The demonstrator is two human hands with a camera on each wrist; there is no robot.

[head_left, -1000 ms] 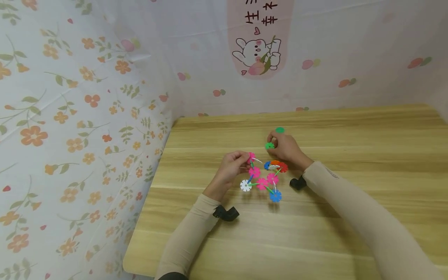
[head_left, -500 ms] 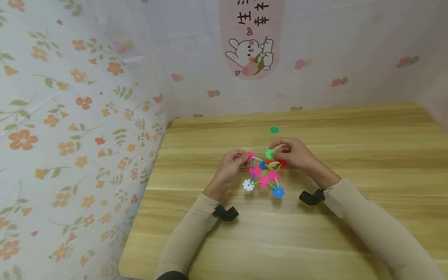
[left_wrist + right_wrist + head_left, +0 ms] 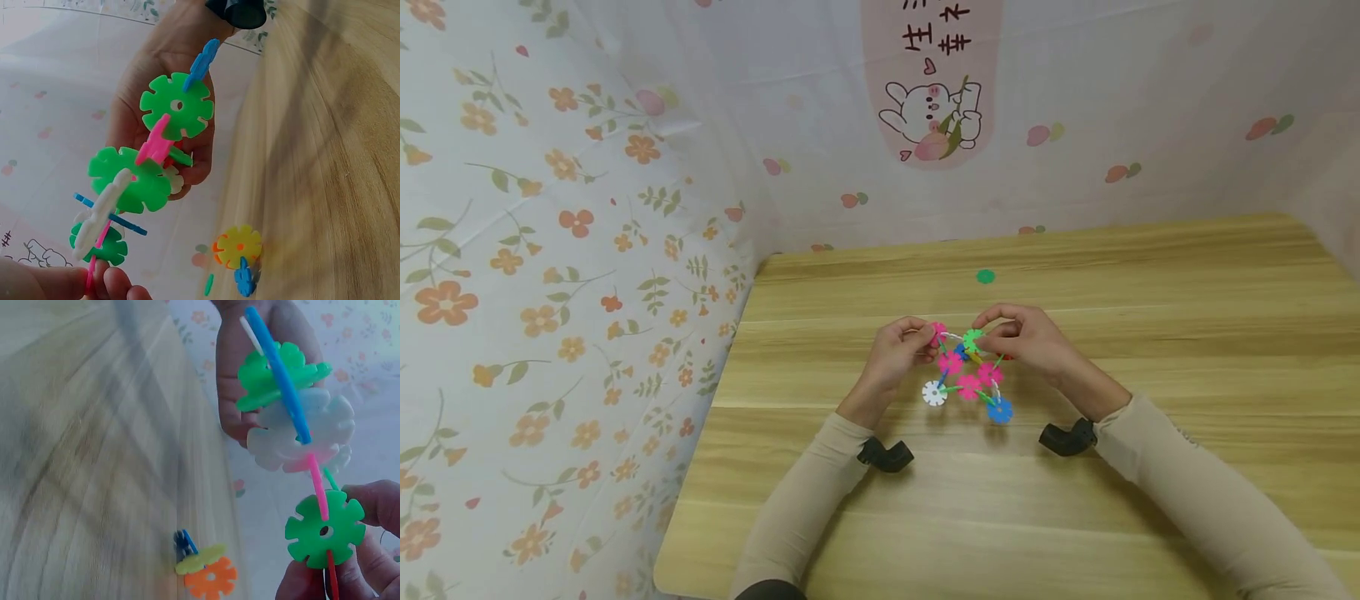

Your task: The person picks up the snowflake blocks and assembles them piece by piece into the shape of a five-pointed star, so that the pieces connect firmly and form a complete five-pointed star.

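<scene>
My left hand [image 3: 895, 360] pinches a pink snowflake disc [image 3: 937, 334] at the upper left of a chain of linked plastic discs. Held off the table, that chain includes pink discs [image 3: 968, 387], a white disc [image 3: 935, 393] and a blue disc [image 3: 1000, 410]. Across from it, my right hand [image 3: 1030, 343] has a bright green disc [image 3: 973, 340] at its fingertips, by the chain's upper side. The right wrist view shows a green disc [image 3: 325, 530] with a red piece [image 3: 332, 575] slotted in between the right fingers. Whether the discs touch is unclear.
A single green disc [image 3: 986, 276] lies flat toward the table's back. Yellow [image 3: 242, 245] and blue [image 3: 244, 280] joined discs, with an orange disc [image 3: 211, 581], lie on the wooden table [image 3: 970, 517] behind the chain. A printed curtain [image 3: 775, 200] borders the back and left.
My right hand has come from the back of the table toward me with the green disc, reaching the chain. The left hand keeps its hold on the pink disc, nearly still.
</scene>
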